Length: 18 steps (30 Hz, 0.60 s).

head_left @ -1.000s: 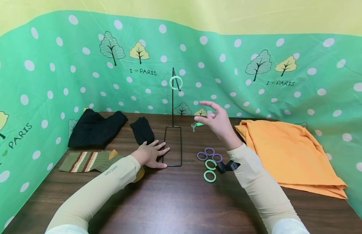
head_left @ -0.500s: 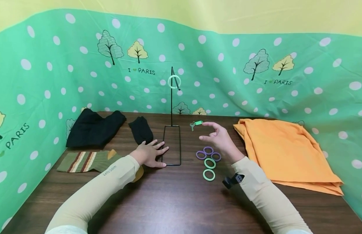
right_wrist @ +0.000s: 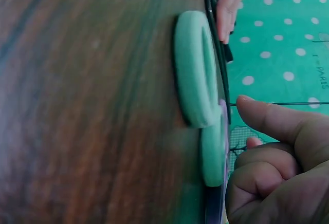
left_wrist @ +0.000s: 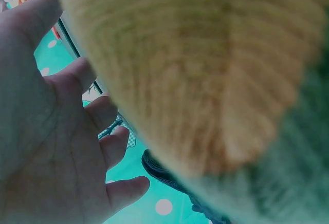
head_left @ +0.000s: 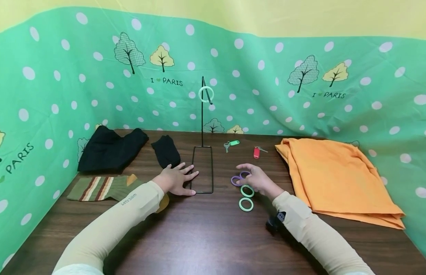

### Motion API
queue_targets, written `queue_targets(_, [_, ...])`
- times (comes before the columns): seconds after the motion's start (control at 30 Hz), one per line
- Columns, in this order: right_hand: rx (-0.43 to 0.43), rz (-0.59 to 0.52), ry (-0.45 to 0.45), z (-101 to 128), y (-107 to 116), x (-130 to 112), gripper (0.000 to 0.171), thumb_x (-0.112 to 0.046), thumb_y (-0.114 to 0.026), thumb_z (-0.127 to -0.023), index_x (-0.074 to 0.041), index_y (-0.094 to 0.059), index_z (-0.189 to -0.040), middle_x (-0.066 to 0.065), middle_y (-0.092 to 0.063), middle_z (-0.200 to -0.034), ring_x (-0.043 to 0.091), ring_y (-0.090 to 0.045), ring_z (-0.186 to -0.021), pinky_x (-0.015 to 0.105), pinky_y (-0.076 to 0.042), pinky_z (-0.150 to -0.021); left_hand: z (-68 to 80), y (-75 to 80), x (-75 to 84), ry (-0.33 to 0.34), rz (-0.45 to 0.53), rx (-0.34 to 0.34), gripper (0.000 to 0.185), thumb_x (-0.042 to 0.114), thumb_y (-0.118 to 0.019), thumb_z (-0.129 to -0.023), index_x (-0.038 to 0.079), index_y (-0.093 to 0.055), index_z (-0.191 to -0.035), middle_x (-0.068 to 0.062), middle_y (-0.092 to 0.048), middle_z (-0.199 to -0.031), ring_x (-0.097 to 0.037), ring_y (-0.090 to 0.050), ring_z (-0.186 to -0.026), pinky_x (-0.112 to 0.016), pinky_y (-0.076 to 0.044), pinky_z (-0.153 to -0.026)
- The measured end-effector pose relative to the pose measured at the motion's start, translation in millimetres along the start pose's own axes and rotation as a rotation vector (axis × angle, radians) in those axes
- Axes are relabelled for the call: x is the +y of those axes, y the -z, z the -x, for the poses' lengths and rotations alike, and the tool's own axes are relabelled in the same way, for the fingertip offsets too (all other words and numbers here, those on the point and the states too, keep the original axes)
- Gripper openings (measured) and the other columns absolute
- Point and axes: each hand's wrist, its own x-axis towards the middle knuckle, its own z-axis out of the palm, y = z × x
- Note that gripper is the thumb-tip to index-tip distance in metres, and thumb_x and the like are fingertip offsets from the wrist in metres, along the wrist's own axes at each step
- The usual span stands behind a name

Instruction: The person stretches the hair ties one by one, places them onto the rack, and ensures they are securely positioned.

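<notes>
Main change: my right hand [head_left: 259, 181] has come down and back, from up beside the stand a second ago to just over the loose purple rings [head_left: 232, 180]. Two of these show on the counter [head_left: 199, 233]; the third has gone from sight behind the hand.

Right fingers: thumb and forefinger apart, the others curled in loosely, nothing held. Whether the thumb touches a purple ring, cannot tell.

Also new: the red-tagged key [head_left: 256, 152], no longer masked by my arm. Green-tagged key [head_left: 235, 143] beyond, unmoved.

Unchanged: left hand [head_left: 175, 180] stays spread, fingers over the near left edge of the base of the wire stand [head_left: 202, 118], gripping nothing. Pale green ring [head_left: 200, 94] still hangs on the arm at the top. Two green rings [head_left: 241, 191] lie just nearer me than the purple ones.

Reading: the stand looks steadied and my reach is now at ring height; I judge the grasp near, but not made.
</notes>
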Motion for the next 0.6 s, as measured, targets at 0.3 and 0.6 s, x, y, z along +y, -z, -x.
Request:
queue_targets(0.3, [-0.019,0.100,-0.056,-3.4,-1.4,2.5,0.056,0.003,-0.073,-0.072,-0.005,-0.051,-0.124,-0.002,-0.043,-0.060,0.005,-0.025,-0.037,0.020,-0.025,-0.037,-0.5,3.5,-1.0,-0.001,-0.006,0.001,0.078,0.072,-0.037,-0.084,0.038,-0.011,-0.148,0.008,-0.004,-0.157,-0.023,-0.003,-0.145,-0.058,-0.012,-0.111])
queue_targets(0.6, [0.020,0.241,0.014,-8.4,-5.4,4.1,0.042,0.006,-0.073,-0.070,0.004,-0.058,-0.109,0.013,-0.055,-0.097,0.014,-0.049,-0.067,0.023,-0.043,-0.054,-1.9,2.0,-0.3,-0.002,-0.001,-0.017,0.078,0.073,-0.037,-0.084,0.038,-0.010,-0.148,0.009,-0.003,-0.157,-0.023,-0.002,-0.145,-0.058,-0.011,-0.111])
